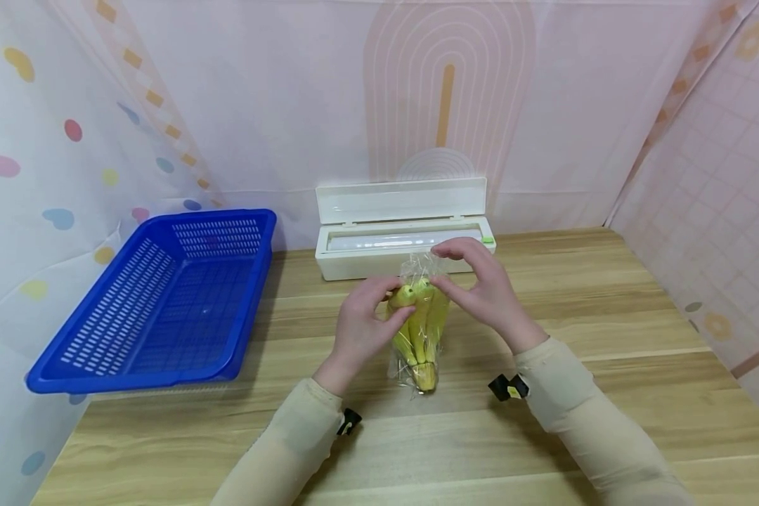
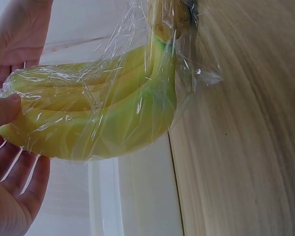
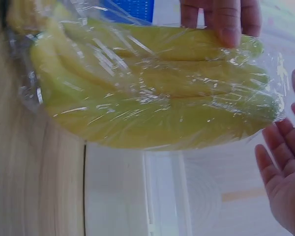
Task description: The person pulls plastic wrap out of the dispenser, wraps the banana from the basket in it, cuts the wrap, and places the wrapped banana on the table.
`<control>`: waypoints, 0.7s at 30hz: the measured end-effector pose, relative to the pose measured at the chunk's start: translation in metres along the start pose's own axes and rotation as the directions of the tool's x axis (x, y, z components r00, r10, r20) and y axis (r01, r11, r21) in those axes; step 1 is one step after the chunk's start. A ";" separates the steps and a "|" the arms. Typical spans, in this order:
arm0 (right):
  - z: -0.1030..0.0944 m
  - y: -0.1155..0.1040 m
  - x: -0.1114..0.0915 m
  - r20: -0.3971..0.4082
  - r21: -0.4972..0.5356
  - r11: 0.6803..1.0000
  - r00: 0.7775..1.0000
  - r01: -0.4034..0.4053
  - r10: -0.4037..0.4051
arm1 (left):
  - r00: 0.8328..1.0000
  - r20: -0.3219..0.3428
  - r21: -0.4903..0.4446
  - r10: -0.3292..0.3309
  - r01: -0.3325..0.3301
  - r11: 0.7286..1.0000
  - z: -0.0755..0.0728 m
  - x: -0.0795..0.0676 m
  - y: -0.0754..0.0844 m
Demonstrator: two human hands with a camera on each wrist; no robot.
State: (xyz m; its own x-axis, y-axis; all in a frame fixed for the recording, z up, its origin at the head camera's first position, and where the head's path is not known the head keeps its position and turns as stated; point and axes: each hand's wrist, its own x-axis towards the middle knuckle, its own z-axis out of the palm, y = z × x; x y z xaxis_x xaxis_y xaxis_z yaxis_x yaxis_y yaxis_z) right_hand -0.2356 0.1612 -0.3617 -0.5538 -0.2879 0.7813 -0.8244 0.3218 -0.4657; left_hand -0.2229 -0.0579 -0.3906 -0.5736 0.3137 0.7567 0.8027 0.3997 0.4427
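Observation:
A bunch of bananas (image 1: 420,330) wrapped in clear plastic film stands tilted over the table, its stem end low and its tips raised. My left hand (image 1: 368,313) pinches the bananas near their tips, thumb on the near side and fingers behind. At the other side of the tips is my right hand (image 1: 481,292), its thumb and fingers spread apart. In the right wrist view, the right fingers (image 3: 285,142) are at the wrapped tips, touching or nearly touching the film. Loose film bunches beyond the tips and around the stem (image 2: 169,19).
Behind the hands, a white film dispenser box (image 1: 354,267) has its lid raised, with a roll (image 1: 405,239) inside. A blue perforated basket (image 1: 228,309) stands at the left of the wooden table (image 1: 607,302). Patterned cloth hangs around the back and sides.

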 end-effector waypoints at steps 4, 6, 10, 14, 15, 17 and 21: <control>0.002 -0.002 0.000 -0.032 0.013 0.998 0.998 -0.061 0.061 | 1.000 -0.004 -0.003 -0.001 0.001 1.000 0.001 -0.001 -0.001; 0.002 -0.001 -0.003 -0.053 0.023 0.996 0.995 -0.087 0.088 | 1.000 -0.005 -0.006 -0.003 0.003 1.000 0.001 -0.001 -0.001; 0.003 0.000 -0.009 -0.058 0.070 0.984 0.984 -0.162 0.167 | 1.000 -0.009 -0.005 -0.007 0.007 1.000 0.001 -0.002 -0.001; 0.004 0.000 -0.014 0.036 0.119 0.943 0.950 -0.311 0.309 | 1.000 -0.014 0.001 -0.010 0.010 1.000 0.001 -0.002 -0.001; 0.005 0.000 -0.014 0.064 0.125 0.928 0.936 -0.351 0.345 | 1.000 -0.014 0.003 -0.012 0.012 1.000 0.001 -0.002 -0.001; 0.005 0.000 -0.015 0.106 0.131 0.906 0.915 -0.402 0.390 | 1.000 -0.016 0.005 -0.015 0.015 1.000 0.000 -0.003 -0.001; 0.008 0.002 -0.017 0.130 0.146 0.900 0.910 -0.410 0.394 | 1.000 -0.020 0.002 -0.022 0.022 1.000 0.000 -0.003 0.000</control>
State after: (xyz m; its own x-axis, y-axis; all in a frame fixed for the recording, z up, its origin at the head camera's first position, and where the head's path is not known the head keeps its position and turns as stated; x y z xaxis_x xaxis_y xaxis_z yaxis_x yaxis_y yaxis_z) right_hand -0.2285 0.1598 -0.3788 -0.8438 -0.2521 0.4737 -0.5319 0.2765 -0.8004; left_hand -0.2211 -0.0592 -0.3934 -0.5876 0.2875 0.7564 0.7896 0.4081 0.4583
